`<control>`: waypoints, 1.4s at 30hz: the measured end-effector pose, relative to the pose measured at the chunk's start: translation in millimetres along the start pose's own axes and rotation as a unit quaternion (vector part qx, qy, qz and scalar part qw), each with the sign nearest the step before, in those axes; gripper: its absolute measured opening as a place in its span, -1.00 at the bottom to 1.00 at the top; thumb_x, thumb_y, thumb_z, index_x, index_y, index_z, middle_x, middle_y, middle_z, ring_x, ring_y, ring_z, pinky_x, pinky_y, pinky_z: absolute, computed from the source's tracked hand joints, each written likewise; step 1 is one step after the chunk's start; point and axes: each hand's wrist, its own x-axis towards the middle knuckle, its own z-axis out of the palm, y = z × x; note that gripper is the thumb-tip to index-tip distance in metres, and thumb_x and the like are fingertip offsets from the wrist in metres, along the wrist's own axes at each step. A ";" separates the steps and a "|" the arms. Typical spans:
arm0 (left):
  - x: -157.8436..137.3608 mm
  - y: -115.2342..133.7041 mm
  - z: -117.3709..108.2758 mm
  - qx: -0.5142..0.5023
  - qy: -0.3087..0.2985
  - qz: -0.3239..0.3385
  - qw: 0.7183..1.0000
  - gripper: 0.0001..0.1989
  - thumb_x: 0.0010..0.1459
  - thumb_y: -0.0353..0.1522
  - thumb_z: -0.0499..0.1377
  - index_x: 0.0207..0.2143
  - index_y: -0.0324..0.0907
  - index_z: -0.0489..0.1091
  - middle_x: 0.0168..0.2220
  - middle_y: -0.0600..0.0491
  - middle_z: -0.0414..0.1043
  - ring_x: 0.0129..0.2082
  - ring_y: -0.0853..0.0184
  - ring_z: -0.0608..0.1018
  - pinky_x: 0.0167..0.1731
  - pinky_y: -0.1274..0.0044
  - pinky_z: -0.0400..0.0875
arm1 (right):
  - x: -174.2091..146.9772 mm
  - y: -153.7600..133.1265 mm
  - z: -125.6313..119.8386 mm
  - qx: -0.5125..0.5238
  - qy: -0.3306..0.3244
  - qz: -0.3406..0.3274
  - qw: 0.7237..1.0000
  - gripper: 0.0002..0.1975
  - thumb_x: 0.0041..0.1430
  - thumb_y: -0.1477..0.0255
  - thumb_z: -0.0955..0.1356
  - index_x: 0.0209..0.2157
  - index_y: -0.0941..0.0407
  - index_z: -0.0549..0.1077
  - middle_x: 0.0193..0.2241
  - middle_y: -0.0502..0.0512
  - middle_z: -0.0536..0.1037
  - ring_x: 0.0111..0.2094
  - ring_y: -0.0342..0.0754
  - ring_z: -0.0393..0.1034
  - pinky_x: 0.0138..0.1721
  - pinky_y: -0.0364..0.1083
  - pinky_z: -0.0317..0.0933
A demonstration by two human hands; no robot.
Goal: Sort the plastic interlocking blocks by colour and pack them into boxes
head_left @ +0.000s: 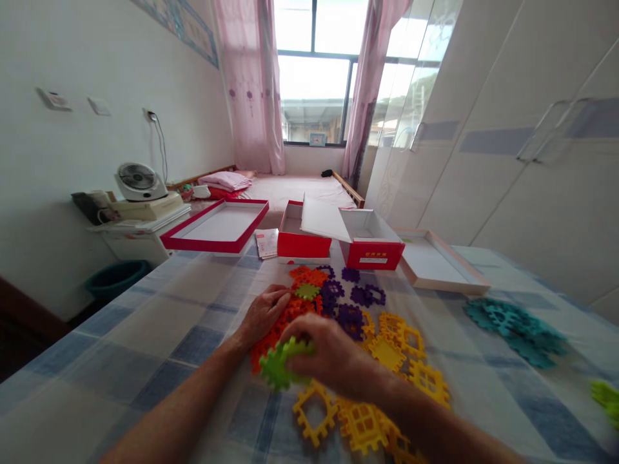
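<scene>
My right hand pinches a light green toothed plastic building piece, held a little above the bed in front of me. My left hand lies at the left edge of a heap of orange toothed pieces, its fingers stretched over them. On the orange heap rests another green piece. Purple pieces lie just right of the orange ones. Yellow pieces spread beside and under my right forearm, some of them hidden by it.
Teal pieces are piled to the right, with bright green pieces at the right edge. Behind stand two red boxes, a red-rimmed lid, a pale lid and small booklets.
</scene>
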 end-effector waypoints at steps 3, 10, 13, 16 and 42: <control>-0.2 -0.5 -0.4 -0.004 -0.013 0.005 1.000 -0.64 0.19 -0.21 -0.04 -0.20 -0.15 0.49 -0.12 0.00 0.40 -0.17 0.31 0.46 -0.11 0.54 0.31 | 35.9 15.3 -36.4 0.108 0.088 0.059 0.988 -0.81 -0.08 0.41 0.36 -0.36 0.18 0.41 -0.46 -0.02 0.41 -0.46 -0.19 0.24 -0.43 -0.22 0.12; 0.5 -1.4 -0.8 0.013 -0.012 0.004 1.000 -0.64 0.21 -0.19 -0.05 -0.14 -0.14 0.46 -0.09 0.01 0.37 -0.12 0.30 0.45 -0.04 0.51 0.28 | 89.6 66.5 -48.2 0.124 0.123 0.176 0.969 -0.89 -0.24 0.48 0.39 -0.56 0.19 0.38 -0.68 -0.09 0.32 -0.61 -0.22 0.17 -0.59 -0.23 0.02; 0.9 -2.3 -0.7 0.016 -0.016 0.005 1.000 -0.63 0.21 -0.19 -0.05 -0.15 -0.16 0.45 -0.09 0.00 0.37 -0.11 0.29 0.45 -0.03 0.50 0.29 | 92.1 76.2 -41.7 0.114 0.142 0.168 0.969 -0.90 -0.29 0.52 0.39 -0.62 0.19 0.38 -0.70 -0.10 0.31 -0.61 -0.23 0.15 -0.60 -0.23 -0.02; 1.0 -3.0 -0.6 0.021 -0.015 0.008 1.000 -0.63 0.20 -0.19 -0.04 -0.13 -0.16 0.44 -0.09 -0.01 0.38 -0.10 0.28 0.45 -0.04 0.49 0.30 | 89.8 78.5 -38.9 0.126 0.159 0.147 0.968 -0.88 -0.28 0.51 0.40 -0.58 0.18 0.37 -0.66 -0.10 0.32 -0.59 -0.23 0.16 -0.59 -0.23 0.00; 6.5 -26.0 -6.4 0.132 -0.044 -0.040 0.989 -0.55 0.07 -0.02 -0.06 -0.12 0.01 0.40 0.00 0.15 0.36 0.01 0.24 0.40 0.13 0.38 0.14 | -309.6 135.2 -172.8 -0.340 0.496 0.336 0.725 -0.61 -0.02 0.16 0.22 -0.24 0.11 0.42 -0.22 0.18 0.46 -0.18 0.12 0.33 -0.14 0.05 0.20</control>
